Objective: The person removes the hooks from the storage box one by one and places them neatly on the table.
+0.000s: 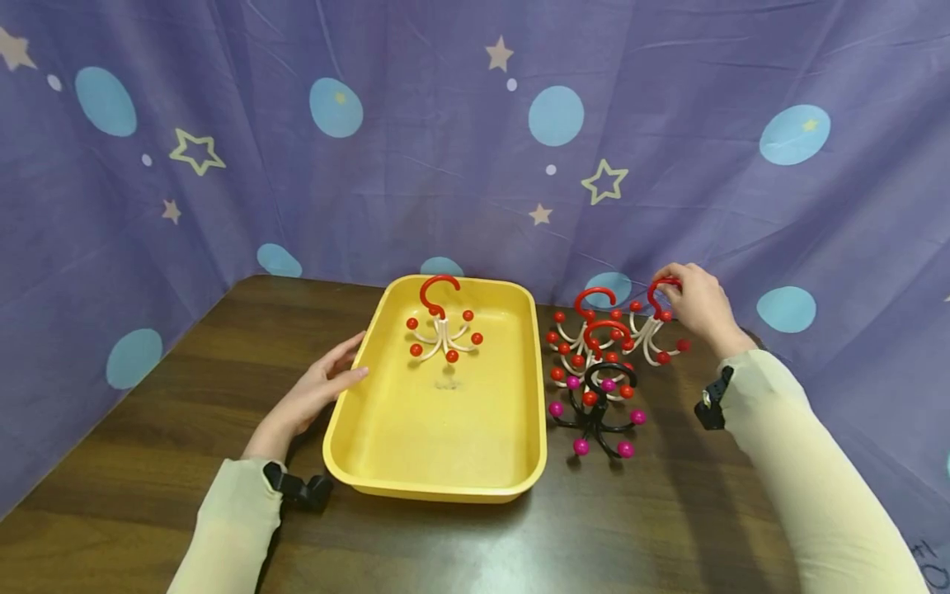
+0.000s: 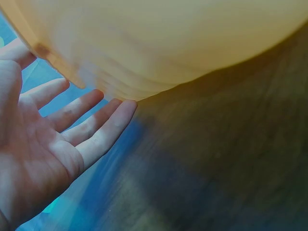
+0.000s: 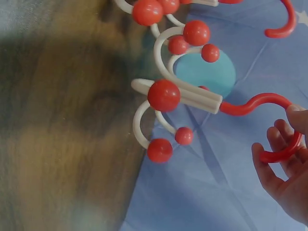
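Observation:
My right hand (image 1: pixel 696 304) grips the red top hook of a white multi-arm hanger (image 1: pixel 650 337) with red ball tips. In the right wrist view, thumb and fingers curl round that red hook (image 3: pixel 274 98), and the white arms hang beside the table edge. On the left, my left hand (image 1: pixel 315 389) rests against the side of a yellow tray (image 1: pixel 540 396). Its thumb lies at the rim, while in the left wrist view the straight fingers (image 2: pixel 103 134) touch the tray's outer wall. Inside the tray, towards the back, stands another white hanger (image 1: pixel 444 334) with a red hook.
Right of the tray, two more red-hooked white hangers (image 1: pixel 586 334) crowd together behind a black hanger (image 1: pixel 594 421) with pink balls. All stand on a dark wooden table (image 1: pixel 653 511). A purple curtain (image 1: pixel 460 190) with stars and dots hangs close behind.

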Demonstrator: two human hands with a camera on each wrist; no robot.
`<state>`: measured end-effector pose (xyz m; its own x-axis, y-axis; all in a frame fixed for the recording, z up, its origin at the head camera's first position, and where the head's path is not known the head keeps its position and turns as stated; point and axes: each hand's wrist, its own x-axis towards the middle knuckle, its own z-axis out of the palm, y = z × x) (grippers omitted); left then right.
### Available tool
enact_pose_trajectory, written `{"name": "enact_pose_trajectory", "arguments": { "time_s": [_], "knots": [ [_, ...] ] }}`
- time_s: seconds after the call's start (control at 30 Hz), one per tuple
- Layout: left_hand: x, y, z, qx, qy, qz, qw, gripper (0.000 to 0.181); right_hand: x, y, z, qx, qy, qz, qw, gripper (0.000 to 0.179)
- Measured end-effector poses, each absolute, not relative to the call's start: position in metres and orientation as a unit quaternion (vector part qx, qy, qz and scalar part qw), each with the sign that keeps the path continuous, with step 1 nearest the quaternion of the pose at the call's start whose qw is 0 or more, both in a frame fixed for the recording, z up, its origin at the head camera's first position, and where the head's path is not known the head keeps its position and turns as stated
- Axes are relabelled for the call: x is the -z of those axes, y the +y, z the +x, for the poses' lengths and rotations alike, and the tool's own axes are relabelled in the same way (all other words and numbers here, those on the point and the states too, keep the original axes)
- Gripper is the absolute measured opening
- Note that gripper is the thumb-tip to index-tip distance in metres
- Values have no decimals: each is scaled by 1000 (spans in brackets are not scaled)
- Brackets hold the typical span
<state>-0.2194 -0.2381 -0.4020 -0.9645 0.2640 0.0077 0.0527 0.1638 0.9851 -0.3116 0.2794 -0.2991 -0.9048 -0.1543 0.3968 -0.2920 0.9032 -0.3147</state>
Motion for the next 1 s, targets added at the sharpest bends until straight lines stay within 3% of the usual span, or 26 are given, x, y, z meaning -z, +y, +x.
{"name": "enact_pose_trajectory", "arguments": {
  "time_s": [0.5,0.7,1.0],
  "knots": [
    [403,-238,-219,-642,754,110,81,60,319,274,-314,-176,-967,97,158,17],
    [402,-237,-220,-641,755,113,79,60,310,269,-313,-165,-970,107,145,19],
    [404,-239,-221,-632,763,109,82,60,272,251,-312,-160,-963,129,172,19]
  ]
}}
